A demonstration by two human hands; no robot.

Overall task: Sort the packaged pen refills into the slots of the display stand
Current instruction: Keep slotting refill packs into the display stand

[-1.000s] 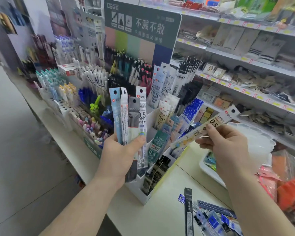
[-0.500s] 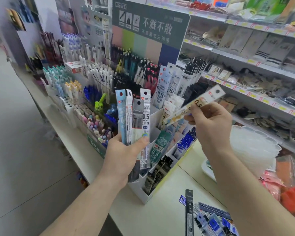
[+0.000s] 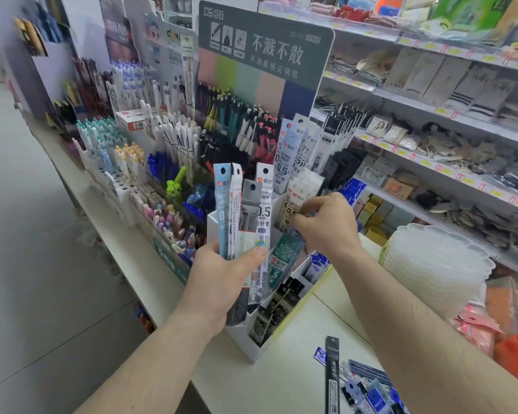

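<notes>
At the near end of the white cardboard display stand (image 3: 251,351), which sits on the pale counter (image 3: 240,380), the left hand (image 3: 222,276) holds a fan of long flat packaged pen refills (image 3: 245,210) upright. Fingers and thumb are curled around the lower part of the packs; the thumb tip presses on the front pack, the white one printed "0.5". The fan holds a light blue pack, a narrow white one, a grey one and the white "0.5" pack, and it partly hides the stand's front slots.

Over the stand's middle slots, the right hand (image 3: 326,225) is lowered with fingers bent and fingertips drawn together at the top of the white refill packs (image 3: 299,195) standing there. It seems to pinch a pack, but motion blur hides which one, so I cannot tell the grip for certain.

Just below that hand, a teal refill pack (image 3: 284,258) stands in a lower slot, with black packs (image 3: 281,306) in the slots nearer the stand's front.

Right of the stand on the counter, loose black and blue refill packs (image 3: 353,383) lie flat. Behind the stand, rows of pens (image 3: 177,135) stand in trays.
</notes>
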